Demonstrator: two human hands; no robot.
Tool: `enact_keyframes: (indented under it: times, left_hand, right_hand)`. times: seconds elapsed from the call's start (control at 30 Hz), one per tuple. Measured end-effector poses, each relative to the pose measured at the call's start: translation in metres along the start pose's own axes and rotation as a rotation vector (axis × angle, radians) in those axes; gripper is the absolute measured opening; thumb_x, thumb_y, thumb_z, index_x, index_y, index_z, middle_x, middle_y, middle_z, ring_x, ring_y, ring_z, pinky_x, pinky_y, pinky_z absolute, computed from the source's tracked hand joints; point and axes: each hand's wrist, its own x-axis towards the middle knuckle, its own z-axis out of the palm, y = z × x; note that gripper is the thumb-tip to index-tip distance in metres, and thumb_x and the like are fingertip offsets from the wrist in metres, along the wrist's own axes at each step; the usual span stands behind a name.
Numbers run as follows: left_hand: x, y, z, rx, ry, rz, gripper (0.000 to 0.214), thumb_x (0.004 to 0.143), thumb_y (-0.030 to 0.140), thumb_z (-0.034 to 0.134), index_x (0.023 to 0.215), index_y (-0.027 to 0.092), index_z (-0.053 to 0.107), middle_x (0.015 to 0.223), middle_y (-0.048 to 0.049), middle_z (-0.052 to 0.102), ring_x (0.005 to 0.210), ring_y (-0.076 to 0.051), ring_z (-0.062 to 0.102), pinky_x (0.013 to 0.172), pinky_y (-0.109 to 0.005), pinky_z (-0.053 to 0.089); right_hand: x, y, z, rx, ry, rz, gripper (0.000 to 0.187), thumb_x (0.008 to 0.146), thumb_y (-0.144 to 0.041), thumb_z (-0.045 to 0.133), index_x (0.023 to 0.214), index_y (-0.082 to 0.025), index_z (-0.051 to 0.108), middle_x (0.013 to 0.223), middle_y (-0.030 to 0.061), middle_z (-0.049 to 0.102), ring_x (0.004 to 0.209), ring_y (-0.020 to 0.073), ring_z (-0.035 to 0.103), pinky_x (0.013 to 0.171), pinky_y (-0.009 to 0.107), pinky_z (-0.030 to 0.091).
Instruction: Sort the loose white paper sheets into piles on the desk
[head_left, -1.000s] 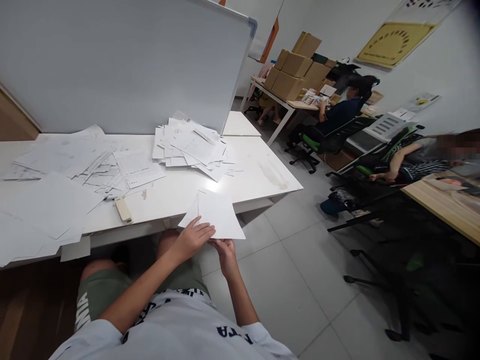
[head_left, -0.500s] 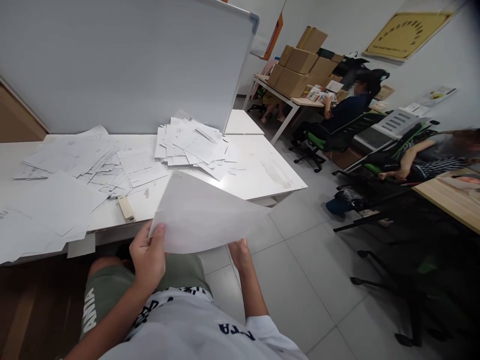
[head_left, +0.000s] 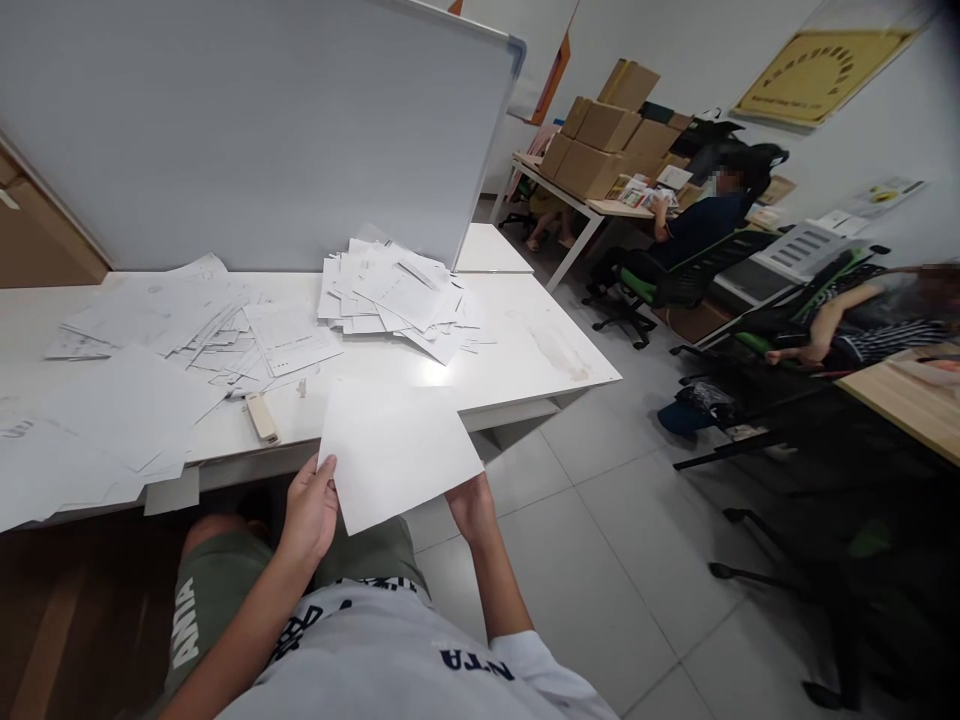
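Observation:
A plain white sheet of paper [head_left: 397, 450] is held out in front of me at the desk's front edge, looking fairly flat. My left hand [head_left: 309, 512] pinches its left edge, with the thumb on top. At the right corner my right hand [head_left: 471, 508] grips the sheet from beneath; most of those fingers are hidden by the paper. A cream stapler-like object [head_left: 261, 418] lies on the desk just beyond my left hand. Behind the sheet is a heaped pile of printed papers [head_left: 401, 290]. More loose papers [head_left: 135, 400] spread over the desk's left side.
The white desk [head_left: 540, 340] ends in a corner on the right. A whiteboard [head_left: 262, 130] stands along its back. Cardboard boxes [head_left: 600, 135] are stacked on another table, where a person [head_left: 701, 215] sits. Another person's arm [head_left: 829, 320] shows at far right, near office chairs.
The sheet was curved and stretched out past my right hand; now it is flatter and takes up less width. My right hand has shifted slightly left. Both hands keep their hold.

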Motion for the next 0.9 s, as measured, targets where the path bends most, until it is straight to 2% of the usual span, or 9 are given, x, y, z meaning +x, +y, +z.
enact_keyframes:
  times: [0.1, 0.2, 0.33, 0.43, 0.57, 0.67, 0.9]
  left_hand:
    - [0.002, -0.007, -0.006, -0.020, -0.005, -0.012, 0.043, 0.051, 0.028, 0.091, 0.086, 0.014, 0.071, 0.092, -0.0091, 0.076, 0.097, -0.026, 0.071, 0.089, -0.034, 0.057]
    - [0.003, -0.011, -0.017, -0.002, -0.019, -0.056, 0.046, 0.049, 0.027, 0.091, 0.089, 0.014, 0.072, 0.092, -0.0091, 0.076, 0.094, -0.026, 0.071, 0.085, -0.033, 0.058]
    - [0.003, -0.014, -0.042, 0.115, 0.048, -0.093, 0.053, 0.051, 0.044, 0.090, 0.089, 0.013, 0.071, 0.088, -0.0093, 0.076, 0.087, -0.026, 0.071, 0.075, -0.033, 0.059]
    - [0.001, -0.016, -0.064, 0.290, 0.081, -0.151, 0.059, 0.052, 0.058, 0.085, 0.088, 0.013, 0.071, 0.087, -0.0101, 0.075, 0.084, -0.027, 0.071, 0.068, -0.033, 0.057]
    - [0.001, -0.019, -0.087, 0.507, -0.031, -0.240, 0.063, 0.056, 0.068, 0.078, 0.085, 0.013, 0.072, 0.087, -0.0111, 0.075, 0.087, -0.028, 0.070, 0.072, -0.034, 0.055]
    - [0.002, -0.024, -0.093, 0.663, -0.137, -0.291, 0.060, 0.059, 0.070, 0.073, 0.079, 0.014, 0.072, 0.084, -0.0108, 0.075, 0.091, -0.031, 0.069, 0.080, -0.037, 0.053]
    - [0.005, -0.039, -0.098, 0.901, -0.338, -0.306, 0.061, 0.069, 0.074, 0.060, 0.082, 0.015, 0.073, 0.096, -0.0112, 0.075, 0.107, -0.034, 0.063, 0.096, -0.040, 0.046]
  right_hand:
    - [0.004, 0.001, 0.003, 0.031, -0.042, 0.022, 0.063, 0.074, -0.069, 0.065, 0.122, -0.029, 0.065, 0.133, 0.0035, 0.062, 0.130, 0.0273, 0.051, 0.104, 0.041, 0.045]
    - [0.009, 0.008, 0.004, 0.045, -0.005, 0.097, 0.056, 0.073, -0.055, 0.074, 0.120, -0.027, 0.066, 0.126, 0.0038, 0.067, 0.120, 0.0257, 0.058, 0.096, 0.037, 0.050]
    - [0.012, 0.024, 0.002, 0.004, 0.056, 0.167, 0.048, 0.070, -0.034, 0.078, 0.115, -0.023, 0.067, 0.111, 0.0040, 0.072, 0.103, 0.0219, 0.066, 0.087, 0.031, 0.053]
    - [0.014, 0.032, 0.000, -0.021, 0.129, 0.173, 0.046, 0.066, -0.027, 0.079, 0.110, -0.023, 0.068, 0.104, 0.0027, 0.073, 0.094, 0.0192, 0.067, 0.080, 0.028, 0.053]
    - [0.016, 0.037, -0.005, -0.086, 0.189, 0.173, 0.045, 0.063, -0.028, 0.079, 0.106, -0.022, 0.069, 0.097, 0.0017, 0.074, 0.083, 0.0182, 0.067, 0.067, 0.025, 0.051]
    - [0.017, 0.039, -0.011, -0.135, 0.227, 0.157, 0.043, 0.063, -0.029, 0.078, 0.104, -0.021, 0.068, 0.094, 0.0014, 0.074, 0.079, 0.0185, 0.067, 0.063, 0.025, 0.050]
    - [0.014, 0.055, -0.019, -0.097, 0.334, 0.055, 0.045, 0.067, -0.031, 0.072, 0.110, -0.020, 0.066, 0.101, 0.0029, 0.074, 0.094, 0.0199, 0.068, 0.082, 0.031, 0.054]
